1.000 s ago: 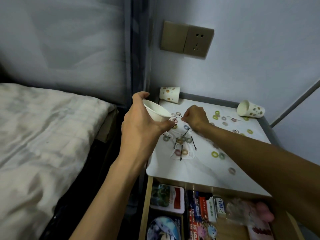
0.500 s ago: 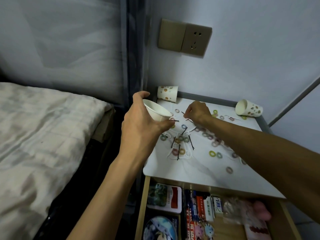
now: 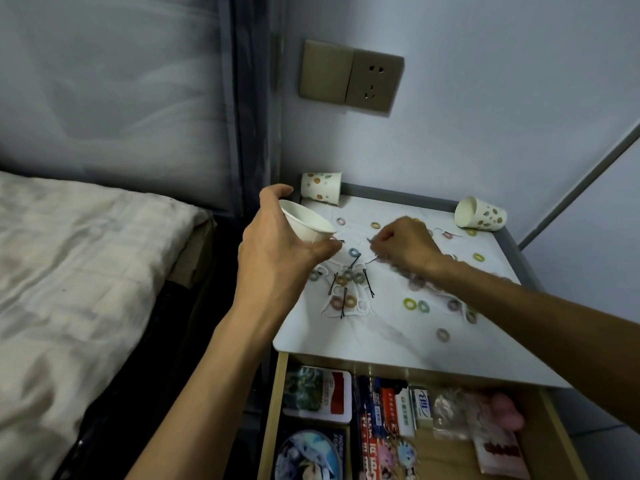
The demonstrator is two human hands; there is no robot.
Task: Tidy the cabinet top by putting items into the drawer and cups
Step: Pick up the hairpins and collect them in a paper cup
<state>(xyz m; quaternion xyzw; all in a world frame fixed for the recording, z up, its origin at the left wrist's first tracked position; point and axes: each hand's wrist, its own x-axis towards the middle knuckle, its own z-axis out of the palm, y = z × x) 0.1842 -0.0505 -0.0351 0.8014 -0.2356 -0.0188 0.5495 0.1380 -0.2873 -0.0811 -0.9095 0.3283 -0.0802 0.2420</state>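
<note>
Paper cup gripped in left hand; right hand fingers curled, hold unclear; hairpins, rings scattered nearby.

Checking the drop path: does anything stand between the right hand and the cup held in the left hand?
Nothing visible does. The right hand pinches a small item (blurred), and the gap to the tilted cup in the left hand holds only hair ties and pins lying flat on the cabinet top.

white cabinet top, scattered hair rings, bobby pins, two cups
</note>
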